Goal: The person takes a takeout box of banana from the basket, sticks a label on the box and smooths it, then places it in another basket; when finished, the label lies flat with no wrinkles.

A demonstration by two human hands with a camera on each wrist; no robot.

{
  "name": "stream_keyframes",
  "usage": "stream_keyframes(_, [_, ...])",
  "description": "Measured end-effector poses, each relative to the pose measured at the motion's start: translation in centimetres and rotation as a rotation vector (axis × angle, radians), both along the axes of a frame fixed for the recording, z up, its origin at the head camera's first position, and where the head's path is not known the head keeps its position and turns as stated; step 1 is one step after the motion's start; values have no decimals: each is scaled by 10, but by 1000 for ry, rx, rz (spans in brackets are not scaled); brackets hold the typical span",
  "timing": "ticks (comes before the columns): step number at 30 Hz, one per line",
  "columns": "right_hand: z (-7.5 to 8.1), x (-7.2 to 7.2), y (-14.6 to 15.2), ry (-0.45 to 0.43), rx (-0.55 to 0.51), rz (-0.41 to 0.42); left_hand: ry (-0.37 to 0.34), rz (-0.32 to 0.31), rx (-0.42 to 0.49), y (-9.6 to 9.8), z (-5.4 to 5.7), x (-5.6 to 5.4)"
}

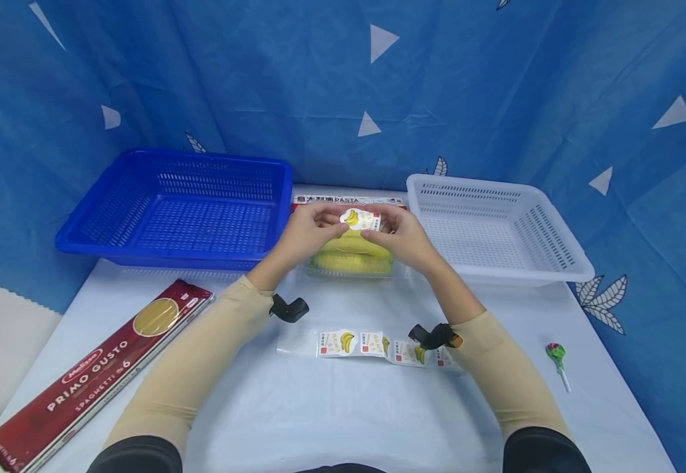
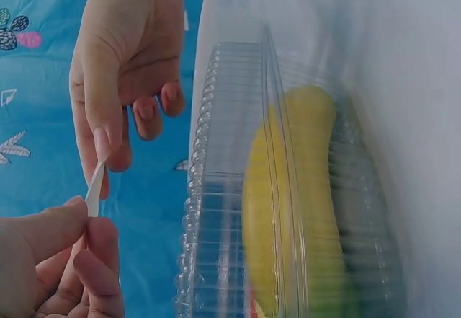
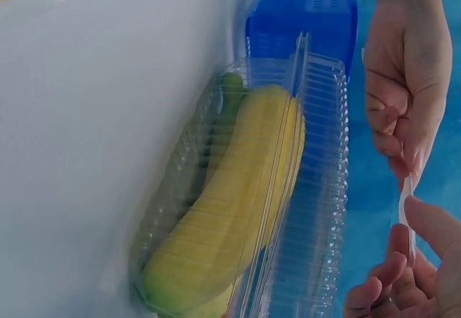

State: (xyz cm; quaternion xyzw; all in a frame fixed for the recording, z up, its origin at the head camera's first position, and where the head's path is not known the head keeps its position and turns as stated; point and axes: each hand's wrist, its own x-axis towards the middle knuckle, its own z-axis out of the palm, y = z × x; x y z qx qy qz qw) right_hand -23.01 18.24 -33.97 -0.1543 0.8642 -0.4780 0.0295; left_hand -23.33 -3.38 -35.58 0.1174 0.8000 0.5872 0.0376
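Note:
Both hands are raised over a clear plastic clamshell box that has yellow bananas inside. My left hand pinches one edge of a white banana sticker between thumb and fingers. The opposite edge is pinched by my right hand, so the sticker is stretched between the two. In the left wrist view the sticker appears edge-on, beside the box and above its lid. On the table below the forearms lies a strip of banana stickers, its right end partly hidden by the right sleeve.
A blue basket stands at the back left, a white basket at the back right. Behind the box lies a pasta packet. A red spaghetti pack lies on the left; a green lollipop on the right.

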Motion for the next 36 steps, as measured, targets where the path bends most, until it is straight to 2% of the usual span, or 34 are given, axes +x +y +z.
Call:
stream_keyframes(4, [-1,-7,3,-34,-29,2,-28,21,58,2,-3,-4])
stream_keyframes(9, [-10,-16,10,-76,-55,-24,-31,68,75,6,-5,-6])
stream_keyframes(15, [-11,-19,10,-140,-17,-50,-56,123,-2,7,-6,-8])
stream_keyframes(19, [-14,-23,10,-152,44,-35,-59,132,-85,8,-7,-10])
stream_keyframes(36, [-18,-33,8,-44,249,30,-38,132,-256,10,-9,-14])
